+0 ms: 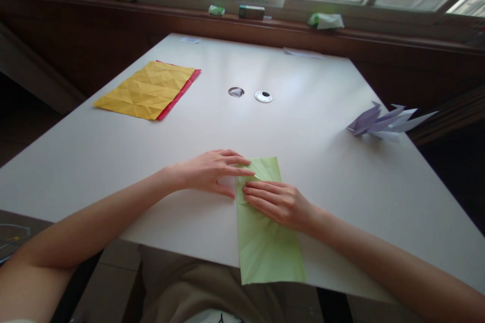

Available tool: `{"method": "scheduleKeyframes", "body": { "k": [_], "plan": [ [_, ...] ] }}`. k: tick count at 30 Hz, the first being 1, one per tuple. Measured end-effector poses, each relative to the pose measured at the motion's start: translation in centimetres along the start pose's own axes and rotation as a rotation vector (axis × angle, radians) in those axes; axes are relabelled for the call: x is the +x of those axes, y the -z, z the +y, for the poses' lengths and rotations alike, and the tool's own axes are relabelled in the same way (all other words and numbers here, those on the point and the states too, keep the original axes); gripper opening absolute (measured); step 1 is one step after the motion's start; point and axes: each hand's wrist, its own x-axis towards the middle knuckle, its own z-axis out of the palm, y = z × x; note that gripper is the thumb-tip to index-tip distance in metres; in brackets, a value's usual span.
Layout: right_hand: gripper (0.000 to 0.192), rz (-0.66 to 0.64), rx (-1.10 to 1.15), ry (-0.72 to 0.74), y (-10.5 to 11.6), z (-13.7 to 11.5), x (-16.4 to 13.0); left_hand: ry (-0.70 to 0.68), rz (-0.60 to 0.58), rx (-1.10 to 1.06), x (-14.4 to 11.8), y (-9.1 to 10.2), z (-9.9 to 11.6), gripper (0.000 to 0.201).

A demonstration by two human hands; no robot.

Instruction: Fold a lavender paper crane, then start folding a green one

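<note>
The green paper [265, 232] is pressed flat under both open hands, left hand [210, 171] and right hand [278, 202], so the crease could be skewed if it slips.

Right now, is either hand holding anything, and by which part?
Nothing is lifted. Both hands press the green paper flat on the table: left hand fingers at its upper left edge, right hand across its middle.

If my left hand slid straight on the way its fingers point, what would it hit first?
The left hand points right, fingertips already on the green paper. Going on, it would cross that sheet; beyond it the white table looks free, probably short of the purple origami.
</note>
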Motion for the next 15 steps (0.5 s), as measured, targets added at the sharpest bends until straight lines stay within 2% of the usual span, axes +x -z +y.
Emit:
{"method": "scheduleKeyframes", "body": {
  "k": [15],
  "plan": [
    [0.014, 0.047, 0.051, -0.084, -0.33, -0.5, 0.21, 0.008, 0.062, 0.043, 0.39, -0.84, 0.09, 0.049]
  ]
}}
